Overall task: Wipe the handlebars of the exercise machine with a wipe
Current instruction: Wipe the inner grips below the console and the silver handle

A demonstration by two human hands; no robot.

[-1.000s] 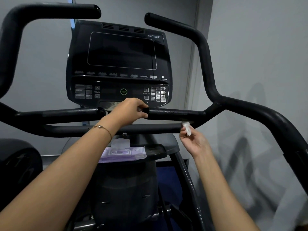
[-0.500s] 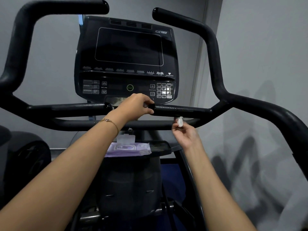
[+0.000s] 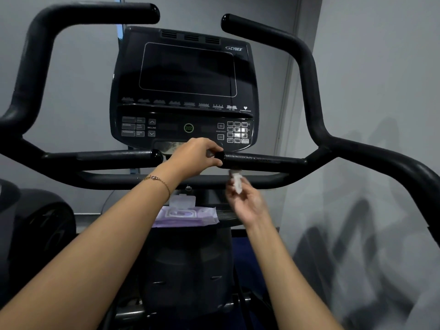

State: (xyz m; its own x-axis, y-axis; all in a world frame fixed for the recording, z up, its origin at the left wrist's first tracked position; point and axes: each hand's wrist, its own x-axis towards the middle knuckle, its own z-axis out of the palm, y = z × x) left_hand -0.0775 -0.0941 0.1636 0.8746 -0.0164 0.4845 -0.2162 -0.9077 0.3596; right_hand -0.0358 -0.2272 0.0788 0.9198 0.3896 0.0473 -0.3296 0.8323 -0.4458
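Sliding inward, the wipe (image 3: 235,182) now sits nearer the bar's end than a second ago. It is pinched in the right hand (image 3: 247,203), just under the short handlebar (image 3: 262,160); blur hides whether it touches. Just left of that pinch, the left hand (image 3: 197,158) curls round the bar's end. The right palm faces up, fingers raised. Pressing the wipe firmly upward should clean best.

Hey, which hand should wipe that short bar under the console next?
Right. The right hand pinches the wipe just beneath that bar, while the left hand is busy gripping the bar's end.
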